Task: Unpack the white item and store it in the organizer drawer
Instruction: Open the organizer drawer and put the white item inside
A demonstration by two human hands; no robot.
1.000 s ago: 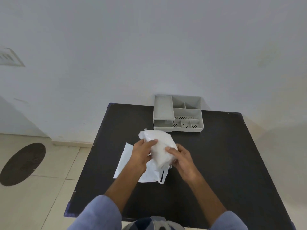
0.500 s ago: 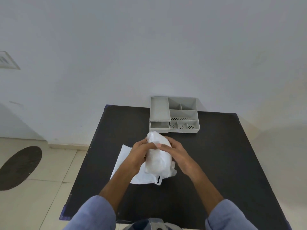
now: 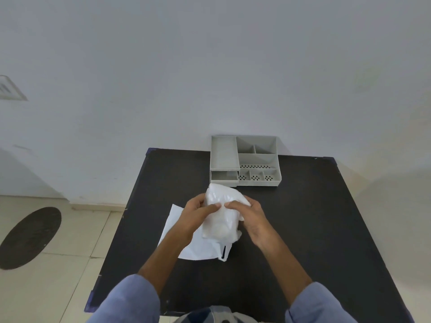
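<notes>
A white item wrapped in clear plastic (image 3: 220,220) is held upright above the middle of the black table (image 3: 303,229). My left hand (image 3: 197,212) grips its left side and my right hand (image 3: 250,216) grips its right side, thumbs nearly meeting on the front. Under it lies a flat white mailer bag (image 3: 186,243). The grey organizer (image 3: 245,159) stands at the table's far edge, its small drawer (image 3: 224,177) pulled out at the front left, just beyond the item.
A white wall rises right behind the organizer. Tiled floor with a dark round patch (image 3: 30,236) lies to the left of the table. The table's left edge runs close to the mailer bag.
Both hands have turned the wrapped item upright and shifted their grip, the right hand moving from the lower side to the upper front. The item stays over the mailer bag.
</notes>
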